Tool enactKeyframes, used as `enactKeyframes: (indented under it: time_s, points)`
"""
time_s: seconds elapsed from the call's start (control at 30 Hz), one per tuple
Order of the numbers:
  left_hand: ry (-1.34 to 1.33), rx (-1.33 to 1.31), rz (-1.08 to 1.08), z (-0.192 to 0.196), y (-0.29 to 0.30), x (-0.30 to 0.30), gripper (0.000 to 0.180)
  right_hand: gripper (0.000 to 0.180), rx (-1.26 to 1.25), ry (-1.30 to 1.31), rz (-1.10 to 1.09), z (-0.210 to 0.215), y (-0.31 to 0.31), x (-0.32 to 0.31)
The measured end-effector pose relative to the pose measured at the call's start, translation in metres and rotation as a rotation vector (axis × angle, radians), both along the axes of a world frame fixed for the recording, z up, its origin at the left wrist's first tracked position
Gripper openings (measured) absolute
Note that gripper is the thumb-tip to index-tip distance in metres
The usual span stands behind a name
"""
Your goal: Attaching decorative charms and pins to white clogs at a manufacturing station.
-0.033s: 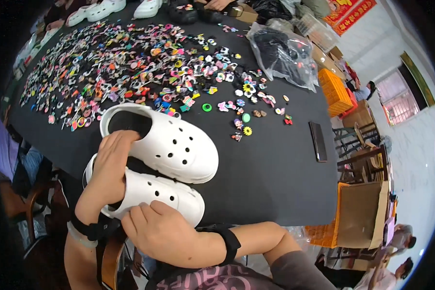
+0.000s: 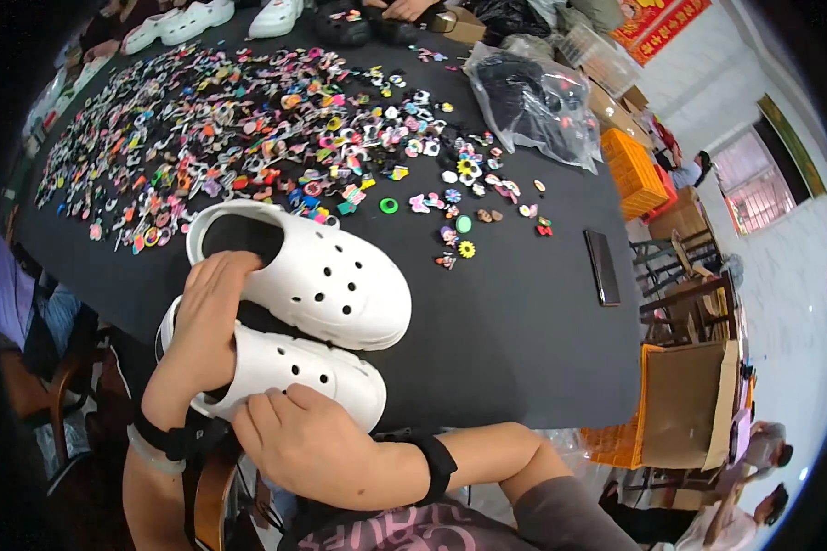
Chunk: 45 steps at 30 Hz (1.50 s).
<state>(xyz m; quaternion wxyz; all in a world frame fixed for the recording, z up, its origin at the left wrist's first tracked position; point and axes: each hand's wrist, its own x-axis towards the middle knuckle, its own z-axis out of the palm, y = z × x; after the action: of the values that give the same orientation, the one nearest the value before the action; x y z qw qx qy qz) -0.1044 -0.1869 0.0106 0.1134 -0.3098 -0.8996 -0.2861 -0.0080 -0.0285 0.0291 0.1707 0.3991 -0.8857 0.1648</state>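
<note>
Two white clogs with round vent holes lie side by side at the table's near left, toes to the right. My left hand [image 2: 213, 321] reaches across the opening of the near clog [image 2: 345, 381]. Its fingers bend over the opening's edge of the far clog [image 2: 358, 280], with the fingertips partly inside. My right hand [image 2: 308, 450] is closed against the near side of the near clog, knuckles up, by its holes. Whatever its fingertips pinch is hidden. No charm shows on either clog's visible upper.
Colourful shoe charms [image 2: 239, 129] are heaped across the dark table [image 2: 524, 367], with several scattered to the right. A phone [image 2: 603, 266] lies near the right edge. Beyond are a plastic bag [image 2: 533, 106], more white clogs [image 2: 193, 20] and another person's hand [image 2: 407, 9]. Orange crates [image 2: 632, 174] stand right.
</note>
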Motion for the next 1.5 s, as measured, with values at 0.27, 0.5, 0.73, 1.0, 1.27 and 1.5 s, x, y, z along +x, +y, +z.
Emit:
enactKeyframes:
  time_s: [0.27, 0.5, 0.73, 1.0, 1.27, 1.5]
  points:
    - [0.007, -0.006, 0.015, 0.001, 0.003, 0.002, 0.068, 0.023, -0.059, -0.073, 0.036, -0.016, 0.006, 0.000]
    - [-0.045, -0.001, -0.023, -0.005, 0.014, -0.016, 0.058, 0.012, -0.137, -0.414, 0.528, -0.060, 0.037, 0.046]
    - [-0.051, -0.013, 0.050, -0.007, 0.003, 0.000, 0.075, 0.017, -0.455, -0.451, -0.093, 0.038, 0.191, 0.004]
    - [-0.070, 0.000, 0.021, -0.005, 0.018, -0.006, 0.072, 0.016, -0.571, -0.677, -0.511, -0.010, 0.296, -0.115]
    - [-0.080, -0.103, 0.017, 0.004, 0.006, -0.005, 0.071, 0.020, -0.573, -0.719, -0.432, -0.076, 0.301, -0.168]
    - [-0.093, -0.100, 0.030, 0.000, 0.015, -0.006, 0.070, 0.027, -0.643, -0.588, -0.495, -0.057, 0.298, -0.158]
